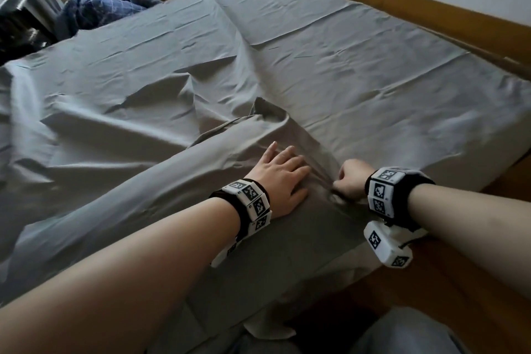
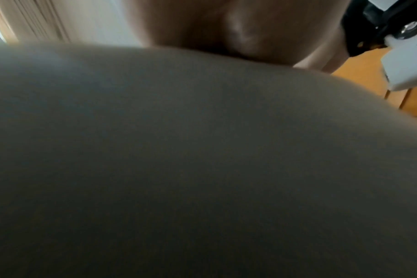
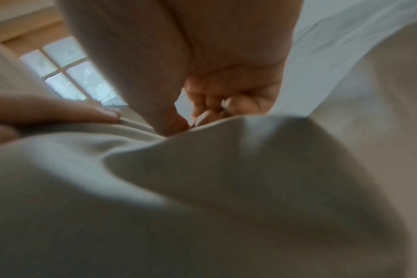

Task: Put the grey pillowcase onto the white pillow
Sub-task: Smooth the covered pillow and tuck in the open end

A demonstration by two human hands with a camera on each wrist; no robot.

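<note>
The grey pillowcase lies plump on the near side of the bed; no white of the pillow shows, so whatever fills it is hidden. My left hand presses flat on it with the fingers spread. My right hand sits just to its right, fingers curled, pinching a gathered fold of the grey cloth at the pillowcase's end. In the right wrist view the thumb and fingertips close on a ridge of the fabric, with my left hand's fingers beside it. The left wrist view is filled by blurred grey cloth.
A creased grey sheet covers the whole bed. The wooden bed frame runs along the wall on the right. Dark blue bedding is heaped at the far left below a window. Wooden floor lies by the bed's near corner.
</note>
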